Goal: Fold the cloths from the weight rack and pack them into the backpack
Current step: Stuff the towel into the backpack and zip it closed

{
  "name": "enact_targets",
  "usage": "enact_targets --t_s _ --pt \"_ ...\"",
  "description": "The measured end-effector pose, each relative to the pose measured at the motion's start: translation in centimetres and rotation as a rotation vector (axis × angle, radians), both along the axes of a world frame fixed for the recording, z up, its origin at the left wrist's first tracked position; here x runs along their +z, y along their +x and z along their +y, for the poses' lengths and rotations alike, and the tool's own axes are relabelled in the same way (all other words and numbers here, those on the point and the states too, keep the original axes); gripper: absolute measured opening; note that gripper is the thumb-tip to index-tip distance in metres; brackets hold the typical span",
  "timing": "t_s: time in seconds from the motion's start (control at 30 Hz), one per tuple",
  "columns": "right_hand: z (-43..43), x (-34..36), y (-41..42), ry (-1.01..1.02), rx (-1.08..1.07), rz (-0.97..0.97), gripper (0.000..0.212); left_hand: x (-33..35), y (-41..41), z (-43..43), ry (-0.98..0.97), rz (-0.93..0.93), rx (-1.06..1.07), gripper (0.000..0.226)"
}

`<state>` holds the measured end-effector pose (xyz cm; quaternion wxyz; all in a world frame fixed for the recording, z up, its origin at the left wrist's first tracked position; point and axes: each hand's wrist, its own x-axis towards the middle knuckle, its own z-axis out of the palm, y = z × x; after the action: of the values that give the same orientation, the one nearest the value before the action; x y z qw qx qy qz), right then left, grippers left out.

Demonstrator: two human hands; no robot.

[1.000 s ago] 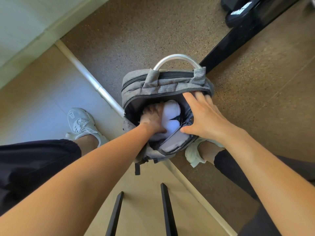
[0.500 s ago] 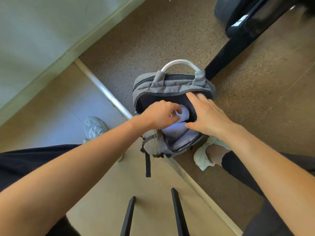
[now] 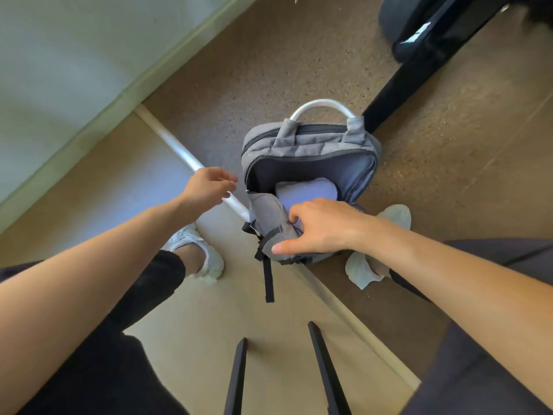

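Backpack (image 3: 311,145) stands open, folded white cloth (image 3: 305,190) inside; right hand (image 3: 323,226) grips its near edge, thumb outstretched; left hand (image 3: 206,185) hovers beside it, fingers loosely curled, empty.

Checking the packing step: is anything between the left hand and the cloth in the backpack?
Nothing visible. The backpack is open and the cloth lies exposed inside; the left hand is beside it, and the right hand holds the front flap.
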<state>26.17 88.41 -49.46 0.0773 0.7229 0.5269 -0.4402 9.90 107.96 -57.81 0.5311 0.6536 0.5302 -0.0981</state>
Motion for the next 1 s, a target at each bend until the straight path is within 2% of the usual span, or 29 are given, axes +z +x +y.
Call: enact_targets --t_s 0.1,0.17,0.23,0.37,0.53,0.7,0.83,1.0 --pt "0.7 -0.8 -0.6 -0.013 -0.082 0.080 0.068 -1.9 0.9 -0.6 -0.052 -0.023 0.050 0.017" --pt "1.1 -1.4 -0.8 -0.016 -0.207 0.179 0.079 -2.4 1.8 -0.9 -0.104 -0.014 0.046 0.029" --pt "1.4 -1.7 -1.0 0.030 -0.290 0.229 0.086 -2.6 2.6 -0.9 -0.141 0.012 0.007 0.029" --pt "1.9 -2.2 -0.7 0.224 -0.318 0.204 0.061 -2.7 3.2 -0.5 -0.139 0.086 -0.059 0.008" --pt "2.1 -2.6 0.1 0.365 -0.265 0.028 0.030 -3.2 2.5 -0.3 -0.206 0.123 -0.001 0.016" --pt "2.5 -3.1 0.5 0.462 -0.214 -0.039 0.016 -3.3 2.0 -0.4 -0.379 0.057 0.025 0.012" --pt "2.5 -3.4 0.4 0.538 -0.145 -0.041 0.010 -3.5 2.0 -0.1 -0.265 0.031 0.092 0.015" --pt "3.8 -3.9 2.2 0.590 -0.063 -0.154 0.017 -3.2 0.8 1.3 -0.080 0.070 0.055 0.018"
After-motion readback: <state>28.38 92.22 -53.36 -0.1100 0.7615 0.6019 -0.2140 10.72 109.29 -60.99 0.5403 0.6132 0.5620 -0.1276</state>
